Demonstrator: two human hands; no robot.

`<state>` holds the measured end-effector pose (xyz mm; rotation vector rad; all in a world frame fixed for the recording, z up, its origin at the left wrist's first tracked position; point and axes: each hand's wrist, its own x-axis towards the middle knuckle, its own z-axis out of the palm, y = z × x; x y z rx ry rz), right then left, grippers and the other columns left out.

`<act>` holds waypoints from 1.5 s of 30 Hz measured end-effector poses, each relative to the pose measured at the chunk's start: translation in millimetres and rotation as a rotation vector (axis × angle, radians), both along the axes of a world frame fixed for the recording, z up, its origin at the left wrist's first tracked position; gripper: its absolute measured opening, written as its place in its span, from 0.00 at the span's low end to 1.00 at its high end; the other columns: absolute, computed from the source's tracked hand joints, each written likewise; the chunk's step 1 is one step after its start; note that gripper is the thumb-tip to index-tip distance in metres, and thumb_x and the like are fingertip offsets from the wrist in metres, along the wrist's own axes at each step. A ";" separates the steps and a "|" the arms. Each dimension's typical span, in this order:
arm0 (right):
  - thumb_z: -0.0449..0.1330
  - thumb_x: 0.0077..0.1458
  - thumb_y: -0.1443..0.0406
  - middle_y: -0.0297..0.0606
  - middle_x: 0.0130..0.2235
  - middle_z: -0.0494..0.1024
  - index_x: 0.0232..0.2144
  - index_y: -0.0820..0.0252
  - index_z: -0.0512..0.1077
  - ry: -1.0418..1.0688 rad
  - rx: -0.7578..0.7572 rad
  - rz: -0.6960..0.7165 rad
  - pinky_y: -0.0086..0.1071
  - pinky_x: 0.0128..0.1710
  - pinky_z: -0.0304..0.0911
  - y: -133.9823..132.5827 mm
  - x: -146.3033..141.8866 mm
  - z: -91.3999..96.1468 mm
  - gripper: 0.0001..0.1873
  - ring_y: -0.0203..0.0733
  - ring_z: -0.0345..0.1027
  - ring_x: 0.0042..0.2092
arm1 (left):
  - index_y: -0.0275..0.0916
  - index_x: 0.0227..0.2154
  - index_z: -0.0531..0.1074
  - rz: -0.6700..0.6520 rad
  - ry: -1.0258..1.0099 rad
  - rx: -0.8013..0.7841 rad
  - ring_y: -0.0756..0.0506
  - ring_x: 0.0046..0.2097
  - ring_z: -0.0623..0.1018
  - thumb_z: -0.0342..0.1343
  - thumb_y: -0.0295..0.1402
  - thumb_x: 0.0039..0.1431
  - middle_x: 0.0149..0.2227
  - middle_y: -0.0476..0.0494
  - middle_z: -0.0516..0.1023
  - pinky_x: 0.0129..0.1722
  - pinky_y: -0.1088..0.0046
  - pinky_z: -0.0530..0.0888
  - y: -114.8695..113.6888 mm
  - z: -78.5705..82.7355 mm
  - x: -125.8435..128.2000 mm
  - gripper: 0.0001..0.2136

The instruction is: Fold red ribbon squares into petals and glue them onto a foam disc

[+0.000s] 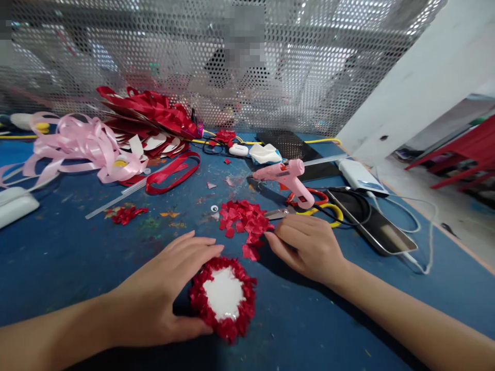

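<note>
My left hand point(166, 288) curves round the left side of a white round form edged with red ribbon pieces point(224, 293), thumb at its lower rim and fingers at the top. A glossy spot shows near the bottom of the white middle. Beside a pile of small cut red ribbon pieces point(243, 219), my right hand point(309, 247) is closed, its thumb and curled fingers together at the pile's right edge. Whatever sits between those fingertips is hidden. Just beyond that hand lie scissors with yellow handles point(336, 215) and a pink glue gun point(286, 178).
Pink ribbon point(85, 147) and red ribbon point(150, 111) are heaped at the back left. A clear glue stick point(116, 198) lies left of centre, a googly eye point(214, 208) near the pile. Rightward are a phone point(379, 226), cables and a white power bank point(361, 178). Perforated metal point(294, 87) stands behind.
</note>
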<state>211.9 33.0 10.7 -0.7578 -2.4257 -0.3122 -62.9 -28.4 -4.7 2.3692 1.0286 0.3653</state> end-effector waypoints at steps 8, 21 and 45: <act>0.54 0.59 0.68 0.33 0.22 0.70 0.24 0.60 0.68 0.088 -0.173 0.041 0.29 0.27 0.56 0.8 7.0 -1.8 0.10 0.34 0.61 0.25 | 0.51 0.58 0.59 0.161 -0.203 0.172 0.34 0.59 0.67 0.68 0.46 0.40 0.57 0.44 0.70 0.62 0.57 0.58 4.7 -10.4 -25.9 0.40; 0.53 0.62 0.67 0.38 0.31 0.73 0.31 0.62 0.70 -0.045 -0.406 0.164 0.30 0.33 0.60 -8.4 -2.2 -5.6 0.09 0.36 0.62 0.32 | 0.40 0.52 0.63 0.050 -0.100 0.546 0.36 0.62 0.61 0.62 0.37 0.52 0.55 0.37 0.69 0.61 0.57 0.57 31.6 -4.7 -27.4 0.25; 0.60 0.53 0.67 0.35 0.32 0.71 0.35 0.54 0.66 0.522 0.117 -0.219 0.36 0.36 0.64 -14.4 3.0 13.4 0.07 0.41 0.66 0.35 | 0.38 0.23 0.76 0.589 -0.801 -0.865 0.51 0.26 0.76 0.61 0.32 0.47 0.23 0.47 0.79 0.28 0.79 0.74 -28.9 3.7 37.8 0.03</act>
